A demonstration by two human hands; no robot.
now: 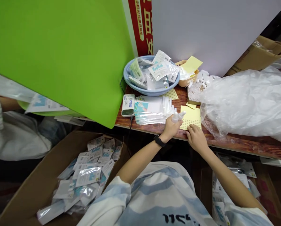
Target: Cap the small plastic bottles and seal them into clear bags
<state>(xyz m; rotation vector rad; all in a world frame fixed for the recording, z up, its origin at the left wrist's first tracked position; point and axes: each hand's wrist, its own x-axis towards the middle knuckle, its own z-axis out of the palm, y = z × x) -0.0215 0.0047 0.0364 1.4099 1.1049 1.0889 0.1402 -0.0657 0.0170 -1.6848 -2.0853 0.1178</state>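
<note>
My left hand (170, 128) is closed around small white plastic bottles (175, 117) with narrow tips; two tips stick up out of the fingers. Under my right hand (197, 138) lies a yellow sheet of small round stickers (191, 117). The fingertips and thumb of that hand touch its lower edge, bent and slightly apart. Just left of my left hand is a fanned stack of clear packets (149, 110) with printed cards inside. A white device with a dark display (128, 105) sits beside the stack, a black cable running from it.
Behind the stack, a blue basin (152, 92) holds filled packets. Right of it are a tan basket (186, 82), a box of small white parts (197, 91) and a large plastic bag (246, 103). A carton of packets (34, 175) stands lower left; a green panel (67, 56) borders the table.
</note>
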